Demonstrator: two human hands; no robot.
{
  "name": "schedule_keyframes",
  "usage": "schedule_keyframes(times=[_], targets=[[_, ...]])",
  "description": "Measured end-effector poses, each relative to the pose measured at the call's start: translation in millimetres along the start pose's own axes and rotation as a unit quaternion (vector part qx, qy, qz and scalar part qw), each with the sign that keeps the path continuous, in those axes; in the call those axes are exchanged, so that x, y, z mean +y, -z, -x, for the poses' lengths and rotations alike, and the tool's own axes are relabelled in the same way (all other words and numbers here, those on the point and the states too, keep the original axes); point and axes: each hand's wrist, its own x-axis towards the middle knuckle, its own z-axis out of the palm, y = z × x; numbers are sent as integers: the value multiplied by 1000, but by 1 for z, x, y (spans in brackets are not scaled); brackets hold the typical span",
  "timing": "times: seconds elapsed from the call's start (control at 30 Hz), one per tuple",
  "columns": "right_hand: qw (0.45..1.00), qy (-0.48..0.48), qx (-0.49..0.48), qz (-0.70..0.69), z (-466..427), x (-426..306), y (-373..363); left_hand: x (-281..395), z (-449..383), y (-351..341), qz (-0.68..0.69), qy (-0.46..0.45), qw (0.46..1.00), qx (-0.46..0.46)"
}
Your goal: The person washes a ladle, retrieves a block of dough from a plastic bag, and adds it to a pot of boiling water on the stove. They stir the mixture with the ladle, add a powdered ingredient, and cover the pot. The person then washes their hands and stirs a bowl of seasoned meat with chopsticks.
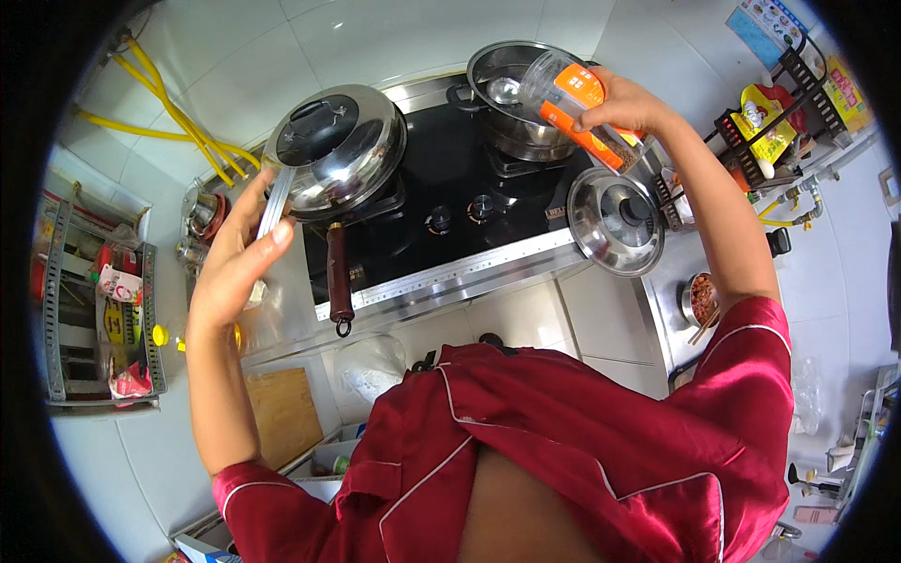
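My right hand (pixel 619 105) grips a clear plastic jar (pixel 556 91) with an orange label, tilted over the edge of a steel pot (pixel 521 141) on the right burner. Small dark grains lie at the jar's lower right end. A metal ladle (pixel 504 90) rests in the pot. My left hand (pixel 239 246) has a flat, ribbed silvery strip (pixel 276 202) between thumb and fingers, close to the rim of a lidded wok (pixel 366 169) on the left burner; what the strip belongs to is unclear. The wok's dark wooden handle (pixel 339 274) points towards me.
A glass lid (pixel 605 239) with a black knob lies at the stove's right corner. Beyond it stands a metal bowl of reddish food (pixel 702 299) with chopsticks. Racks with packets stand at left (pixel 151 324) and right (pixel 746 141). Yellow hoses (pixel 165 98) run behind at left.
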Motion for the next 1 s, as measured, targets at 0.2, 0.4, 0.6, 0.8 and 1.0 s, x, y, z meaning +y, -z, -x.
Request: schedule_keyframes(times=[0.2, 0.4, 0.6, 0.8, 1.0], targets=[[1000, -28, -10, -8, -22, 0, 17, -3, 14, 1, 9, -15, 1000, 4], [998, -36, -5, 48, -44, 6, 22, -14, 18, 9, 17, 15, 1000, 13], [995, -79, -40, 44, -58, 6, 25, -20, 22, 15, 59, 36, 998, 3], [995, -78, -31, 49, -59, 9, 27, -23, 27, 14, 60, 43, 997, 1], [997, -73, -21, -4, -56, 12, 30, -24, 28, 12, 58, 47, 997, -2]])
